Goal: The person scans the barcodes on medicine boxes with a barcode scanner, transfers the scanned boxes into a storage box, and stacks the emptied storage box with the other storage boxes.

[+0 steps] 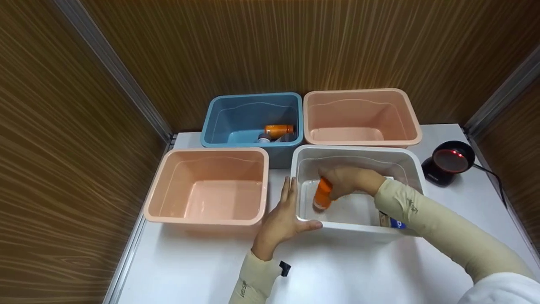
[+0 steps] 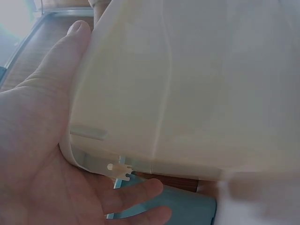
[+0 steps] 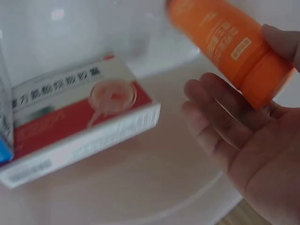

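Observation:
Inside the white bin, my right hand holds an orange bottle by its capped end, between thumb and fingers. The bottle is tilted, and the right wrist view shows printed lettering on its side. My left hand rests against the bin's near left corner, its thumb along the front rim and its fingers extended along the left side. A red and white medicine box lies in the bin, beside my right hand in the right wrist view. In the head view my right forearm partly hides the boxes there.
A blue bin at the back holds an orange bottle and other small containers. Pink bins stand at the back right and front left. A black scanner-like device with red lights and a cable stands at right.

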### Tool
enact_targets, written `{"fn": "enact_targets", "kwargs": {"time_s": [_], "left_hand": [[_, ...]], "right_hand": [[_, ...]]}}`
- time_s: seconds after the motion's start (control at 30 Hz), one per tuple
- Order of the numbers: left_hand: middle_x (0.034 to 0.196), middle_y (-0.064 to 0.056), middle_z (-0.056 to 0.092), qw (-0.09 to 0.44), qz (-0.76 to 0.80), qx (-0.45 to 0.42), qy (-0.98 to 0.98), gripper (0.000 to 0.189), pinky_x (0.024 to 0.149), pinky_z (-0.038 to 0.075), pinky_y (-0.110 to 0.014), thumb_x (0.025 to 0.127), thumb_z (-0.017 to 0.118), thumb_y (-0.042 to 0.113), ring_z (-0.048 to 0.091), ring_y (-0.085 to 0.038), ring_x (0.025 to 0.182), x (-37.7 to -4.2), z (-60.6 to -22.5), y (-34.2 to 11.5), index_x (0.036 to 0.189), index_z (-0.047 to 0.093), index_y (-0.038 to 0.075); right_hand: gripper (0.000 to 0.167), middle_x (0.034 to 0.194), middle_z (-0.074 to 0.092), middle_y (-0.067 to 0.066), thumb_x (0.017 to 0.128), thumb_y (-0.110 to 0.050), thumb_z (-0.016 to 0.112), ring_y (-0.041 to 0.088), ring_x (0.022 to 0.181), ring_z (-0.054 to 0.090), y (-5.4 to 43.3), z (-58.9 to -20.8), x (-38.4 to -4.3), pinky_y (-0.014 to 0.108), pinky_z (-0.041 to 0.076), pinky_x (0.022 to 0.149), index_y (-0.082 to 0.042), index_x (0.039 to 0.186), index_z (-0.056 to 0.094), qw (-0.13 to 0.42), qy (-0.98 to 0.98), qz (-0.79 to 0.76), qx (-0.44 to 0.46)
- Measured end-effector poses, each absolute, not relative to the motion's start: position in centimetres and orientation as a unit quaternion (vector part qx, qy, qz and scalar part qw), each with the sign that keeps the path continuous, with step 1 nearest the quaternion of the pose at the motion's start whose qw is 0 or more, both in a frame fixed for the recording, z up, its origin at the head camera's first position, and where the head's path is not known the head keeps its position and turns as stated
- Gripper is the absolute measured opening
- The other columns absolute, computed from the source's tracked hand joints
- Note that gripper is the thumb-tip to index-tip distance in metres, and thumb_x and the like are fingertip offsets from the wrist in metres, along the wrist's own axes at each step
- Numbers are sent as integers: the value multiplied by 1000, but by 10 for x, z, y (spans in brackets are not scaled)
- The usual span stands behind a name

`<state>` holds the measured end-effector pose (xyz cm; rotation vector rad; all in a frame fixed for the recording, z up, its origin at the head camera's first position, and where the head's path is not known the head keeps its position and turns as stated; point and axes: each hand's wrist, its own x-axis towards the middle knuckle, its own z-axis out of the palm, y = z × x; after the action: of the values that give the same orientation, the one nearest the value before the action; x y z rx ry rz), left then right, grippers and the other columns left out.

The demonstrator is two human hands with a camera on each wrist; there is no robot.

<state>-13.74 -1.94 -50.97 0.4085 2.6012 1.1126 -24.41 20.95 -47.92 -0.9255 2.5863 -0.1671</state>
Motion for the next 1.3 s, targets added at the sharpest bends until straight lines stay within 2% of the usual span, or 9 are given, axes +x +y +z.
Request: {"fn": "enact_targets", "kwargs": {"time_s": [0.07, 0.2, 0.3, 0.5, 0.77, 0.9, 1.0, 1.13, 1.3], "left_hand": [[167, 6, -17, 143, 383, 138, 902, 137, 104, 45, -48, 66, 77, 76, 37, -33, 143, -140, -510, -21, 162, -9, 27], [167, 6, -17, 145, 382, 134, 903, 137, 104, 44, -51, 66, 77, 76, 37, -35, 143, -144, -511, -23, 163, -8, 28], [167, 5, -17, 146, 387, 132, 901, 137, 106, 41, -52, 67, 78, 74, 35, -36, 144, -146, -512, -25, 163, -8, 28], [168, 2, -14, 141, 388, 133, 901, 138, 110, 33, -58, 67, 78, 74, 31, -36, 146, -150, -513, -27, 163, -7, 26], [168, -4, -11, 125, 396, 148, 898, 137, 106, 41, -54, 69, 81, 70, 35, -39, 143, -151, -513, -34, 163, -5, 20], [169, -6, -10, 122, 398, 150, 897, 138, 104, 43, -53, 69, 82, 68, 36, -39, 141, -152, -513, -36, 163, -4, 19], [169, -7, -10, 120, 400, 154, 896, 137, 105, 42, -55, 69, 82, 68, 36, -39, 141, -153, -513, -37, 163, -4, 18], [169, -8, -9, 116, 401, 160, 894, 137, 106, 40, -55, 70, 81, 69, 34, -40, 143, -154, -515, -40, 163, -4, 16], [169, -7, -9, 112, 396, 160, 897, 137, 107, 38, -57, 70, 81, 70, 32, -39, 144, -156, -516, -44, 163, -3, 16]], "right_hand": [[46, 89, 59, -2, 77, -34, 89, 20, 79, 56, 215, -471, -244, 36, 52, 78, -15, 107, 60, 162, 928, -69, -327], [43, 90, 63, -2, 84, -39, 84, 18, 78, 58, 227, -457, -241, 35, 53, 78, -12, 110, 63, 142, 929, -134, -315], [42, 93, 64, 0, 88, -34, 80, 18, 79, 59, 236, -444, -239, 36, 53, 78, -9, 116, 63, 134, 925, -173, -310], [47, 106, 66, 4, 84, -20, 81, 23, 89, 61, 254, -413, -229, 42, 56, 84, -12, 126, 62, 116, 923, -214, -298], [49, 120, 59, 11, 86, -7, 77, 29, 100, 59, 279, -384, -216, 51, 54, 88, -12, 131, 58, 88, 921, -253, -281], [48, 123, 57, 10, 89, -6, 73, 30, 102, 58, 292, -373, -210, 53, 52, 88, -19, 132, 57, 95, 922, -272, -258], [47, 123, 57, 10, 88, -2, 71, 30, 100, 58, 301, -367, -205, 53, 51, 87, -22, 128, 58, 99, 925, -278, -240], [45, 117, 59, 10, 85, 3, 69, 29, 95, 57, 315, -360, -199, 49, 52, 81, -18, 123, 56, 81, 932, -268, -231], [24, 102, 59, 7, 95, -12, 70, 23, 83, 54, 334, -353, -192, 39, 47, 71, -14, 114, 55, 43, 944, -249, -212]]}}
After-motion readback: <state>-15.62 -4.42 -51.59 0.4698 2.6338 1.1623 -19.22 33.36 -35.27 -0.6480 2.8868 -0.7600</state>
